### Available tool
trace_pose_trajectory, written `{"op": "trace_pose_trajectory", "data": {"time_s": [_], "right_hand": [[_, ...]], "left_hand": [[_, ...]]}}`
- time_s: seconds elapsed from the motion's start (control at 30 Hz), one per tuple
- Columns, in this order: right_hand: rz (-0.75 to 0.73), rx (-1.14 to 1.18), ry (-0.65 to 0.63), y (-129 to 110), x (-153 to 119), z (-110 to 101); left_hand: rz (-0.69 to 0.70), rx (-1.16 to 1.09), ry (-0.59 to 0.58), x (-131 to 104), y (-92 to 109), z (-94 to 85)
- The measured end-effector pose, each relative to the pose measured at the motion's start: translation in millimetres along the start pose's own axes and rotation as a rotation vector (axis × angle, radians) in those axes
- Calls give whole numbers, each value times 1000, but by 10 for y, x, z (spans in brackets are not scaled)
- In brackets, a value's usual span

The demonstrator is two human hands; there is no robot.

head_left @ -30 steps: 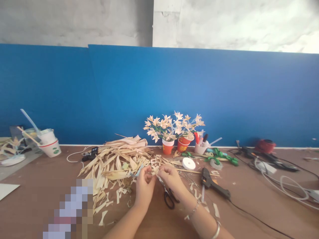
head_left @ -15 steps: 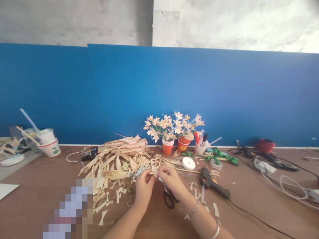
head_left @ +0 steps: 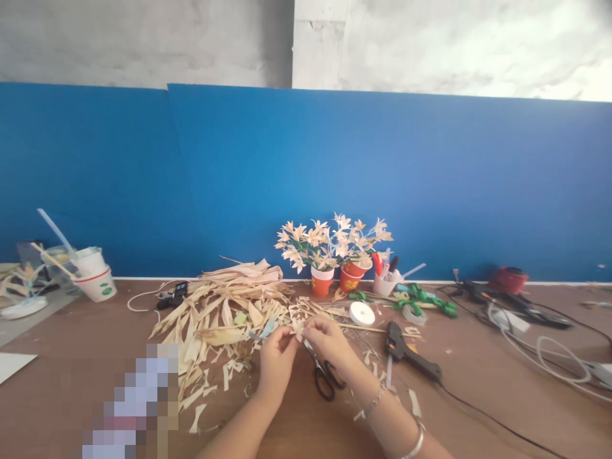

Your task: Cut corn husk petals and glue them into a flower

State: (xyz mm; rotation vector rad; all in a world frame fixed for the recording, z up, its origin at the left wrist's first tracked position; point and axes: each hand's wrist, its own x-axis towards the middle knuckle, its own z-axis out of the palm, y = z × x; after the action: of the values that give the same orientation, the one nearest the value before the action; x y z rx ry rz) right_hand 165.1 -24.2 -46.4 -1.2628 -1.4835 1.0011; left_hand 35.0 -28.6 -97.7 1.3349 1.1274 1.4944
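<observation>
Between my two hands is a small pale flower (head_left: 298, 327) that looks made of dried husk, pinched at its petals. My left hand (head_left: 278, 358) grips it from the left, fingertips closed. From the right, the closed fingers of my right hand (head_left: 329, 344) hold its other side. Black-handled scissors (head_left: 324, 380) lie on the table just below my right hand, their blades partly under it. To the left spreads a heap of dried husks (head_left: 224, 306), with cut scraps (head_left: 232, 370) strewn before it. Finished-looking pale flowers (head_left: 315, 239) stand in red paper cups (head_left: 322, 282) behind.
A black glue gun (head_left: 406, 354) lies right of my hands, its cord trailing to the front edge. Nearby are a white tape roll (head_left: 362, 313), a cup of pens (head_left: 384, 284) and green tape pieces (head_left: 425, 299). Cables (head_left: 540, 350) tangle farther right. A white cup (head_left: 98, 287) stands left.
My right fingers have shifted very slightly at the flower, and it shows a little more openly between my hands. Everything else looks the same.
</observation>
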Motion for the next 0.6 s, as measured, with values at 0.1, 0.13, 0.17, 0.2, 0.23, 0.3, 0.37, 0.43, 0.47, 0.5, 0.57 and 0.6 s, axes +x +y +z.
{"op": "trace_pose_trajectory", "data": {"time_s": [0.1,0.13,0.17,0.2,0.23,0.3,0.37,0.43,0.47,0.5,0.57,0.6], "right_hand": [[-16,-40,-6,23,5,-2],[-18,-52,-2,22,3,-3],[-20,-65,15,13,-1,-5],[-33,-86,47,-8,-11,-8],[-72,-120,85,-38,-25,-11],[-239,-219,150,-120,-67,-15],[-464,-357,154,-199,-122,-9],[-619,-511,153,-242,-177,15],[-661,-586,164,-245,-199,33],[-685,-654,181,-238,-218,52],[-699,-756,223,-206,-242,90],[-696,-790,240,-187,-248,106]], "left_hand": [[5,12,5,-5,13,-2],[7,16,7,-5,20,-1],[8,22,10,-5,26,0],[7,29,10,-4,31,2],[7,34,11,-4,34,3],[13,38,10,-4,34,4],[28,33,3,-8,24,0],[54,38,-2,-17,15,-8],[68,50,-4,-24,15,-12],[79,69,-4,-32,19,-15],[93,128,1,-50,42,-19],[97,157,4,-59,59,-20]]}}
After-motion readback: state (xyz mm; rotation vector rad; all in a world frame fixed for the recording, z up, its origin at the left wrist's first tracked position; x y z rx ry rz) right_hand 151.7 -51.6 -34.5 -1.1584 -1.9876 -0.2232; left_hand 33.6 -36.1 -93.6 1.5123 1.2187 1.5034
